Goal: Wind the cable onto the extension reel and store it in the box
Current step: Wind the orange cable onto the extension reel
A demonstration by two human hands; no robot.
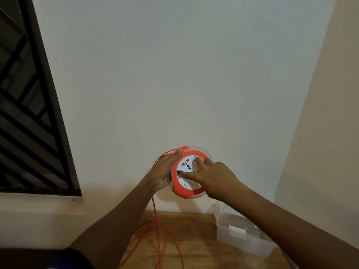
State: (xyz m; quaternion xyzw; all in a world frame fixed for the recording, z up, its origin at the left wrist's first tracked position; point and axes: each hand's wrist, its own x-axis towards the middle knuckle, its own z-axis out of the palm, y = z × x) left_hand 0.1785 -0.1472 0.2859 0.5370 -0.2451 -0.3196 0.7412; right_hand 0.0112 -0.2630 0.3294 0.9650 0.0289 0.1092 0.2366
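I hold the round orange-and-white plastic extension reel point(187, 172) up in front of the wall, above the wooden bench point(194, 235). My left hand point(165, 170) cups its rim from behind, fingers wrapped round the edge; my right hand point(211, 176) presses spread fingertips on the white socket face. The thin orange cable point(155, 216) hangs limp from the reel's left side into loose loops on the bench. The reel seems light, stiff and smooth; the rim is the surest hold. The clear plastic box point(242, 237) waits lower right.
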